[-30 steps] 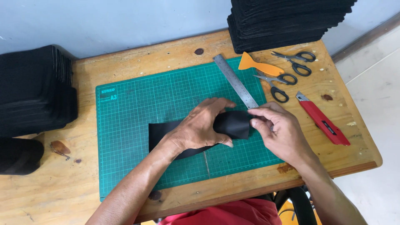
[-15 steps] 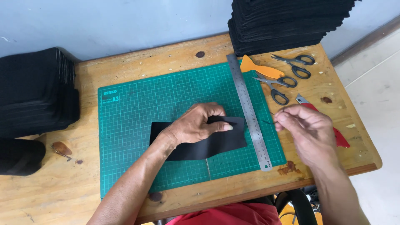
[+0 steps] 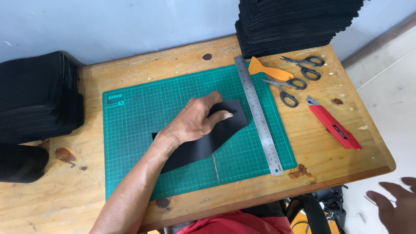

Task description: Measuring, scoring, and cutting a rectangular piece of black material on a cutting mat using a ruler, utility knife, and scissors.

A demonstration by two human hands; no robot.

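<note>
From my remote seat I see the left hand (image 3: 196, 122) spread flat, palm down, on the black sheet (image 3: 203, 141); the fingers lie apart and press rather than clamp, which I judge pins the thin piece so it cannot slide; the sheet lies slantwise near the middle of the green cutting mat (image 3: 138, 125), its upper right corner just beside the steel ruler (image 3: 258, 115); the ruler rests along the mat's right side, a ready straight edge; the right hand (image 3: 396, 204) hangs off the table (image 3: 130, 71) at the lower right of the view, fingers loosely apart and holding nothing; the red utility knife (image 3: 333, 125), two pairs of scissors (image 3: 303, 67) and an orange scraper-like tool (image 3: 266, 70) lie on bare wood right of the ruler, on the right hand's side; black stacks (image 3: 286, 26) stand at the far right corner and more (image 3: 37, 97) at the left edge, well apart from the mat.
</note>
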